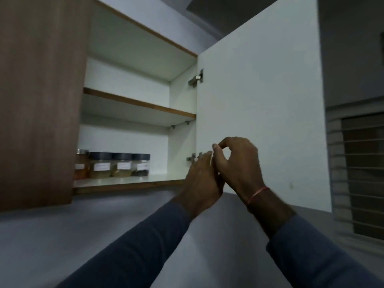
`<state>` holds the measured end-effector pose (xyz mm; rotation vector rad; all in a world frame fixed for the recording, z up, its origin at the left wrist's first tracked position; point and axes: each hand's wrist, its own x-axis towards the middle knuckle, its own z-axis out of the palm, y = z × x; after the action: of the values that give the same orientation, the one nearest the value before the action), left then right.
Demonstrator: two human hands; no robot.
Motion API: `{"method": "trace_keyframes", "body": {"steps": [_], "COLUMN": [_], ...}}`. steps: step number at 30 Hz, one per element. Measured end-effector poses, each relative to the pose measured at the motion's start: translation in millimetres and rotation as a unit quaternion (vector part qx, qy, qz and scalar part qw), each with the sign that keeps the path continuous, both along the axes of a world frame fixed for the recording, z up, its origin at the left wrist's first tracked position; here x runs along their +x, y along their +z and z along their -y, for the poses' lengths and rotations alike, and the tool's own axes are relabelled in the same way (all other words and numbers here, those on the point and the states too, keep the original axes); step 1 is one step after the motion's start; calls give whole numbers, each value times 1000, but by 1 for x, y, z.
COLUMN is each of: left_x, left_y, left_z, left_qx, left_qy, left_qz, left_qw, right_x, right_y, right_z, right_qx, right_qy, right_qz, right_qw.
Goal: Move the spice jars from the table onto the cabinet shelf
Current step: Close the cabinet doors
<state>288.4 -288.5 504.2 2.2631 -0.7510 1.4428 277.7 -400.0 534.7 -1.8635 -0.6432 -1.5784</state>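
1. On the cabinet's bottom shelf (128,181), toward its left end and set back from the front edge, four spice jars (122,166) stand upright in a close row
2. Leftmost is the amber jar (80,166) with a silver lid, partly hidden behind the edge of the closed brown door (39,100)
3. Rightwards from it come three clear jars with dark lids: the pale jar (100,166), the middle jar beside it, and the end jar (141,165), whose contents look darker at the bottom
4. Each jar carries a white label, and the writing is too blurred to read
5. Above them the middle shelf (135,103) is seen from below
6. At the right the white door (259,90) stands open on an upper hinge (196,78) and a lower hinge (192,158)
7. Raised at the right end of the bottom shelf's front edge, the left hand (200,179) covers part of the lower hinge; its fingers are straight and together, the grip open and holding nothing
8. Just to its right and touching it, the right hand (239,163) is in front of the open door; its fingers are curled, the forefinger hooked toward the thumb, the grip closed with nothing visible in it
9. A red thread (257,194) circles the right wrist, and both arms wear blue sleeves (135,246)
10. Beyond the door's far edge is a barred window grille (357,163)
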Motion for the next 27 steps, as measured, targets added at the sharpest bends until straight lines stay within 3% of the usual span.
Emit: {"method": "trace_keyframes", "body": {"steps": [3, 5, 10, 14, 19, 24, 27], "left_x": [3, 1, 1, 20, 19, 11, 3], "left_y": [18, 23, 20, 20, 14, 8, 3], "left_z": [61, 92, 155, 173, 184, 189, 179], "left_qx": [21, 3, 7, 26, 24, 62, 75], "left_qy": [-36, -35, -41, 10, -1, 35, 44], "left_qz": [40, 33, -53, -76, -84, -69, -95], "left_qw": [998, 999, 998, 997, 996, 995, 992], "right_x": [-10, -13, -3, 9, 10, 24, 17], "right_y": [6, 7, 9, 5, 8, 22, 19], "right_z": [50, 74, 128, 155, 173, 175, 167], "right_qx": [53, 71, 117, 159, 171, 240, 238], "right_qy": [-47, -69, -125, -4, 13, 134, 113], "right_qz": [115, 123, -1, -119, -106, -200, -151], "right_qw": [991, 988, 985, 980, 980, 940, 953]}}
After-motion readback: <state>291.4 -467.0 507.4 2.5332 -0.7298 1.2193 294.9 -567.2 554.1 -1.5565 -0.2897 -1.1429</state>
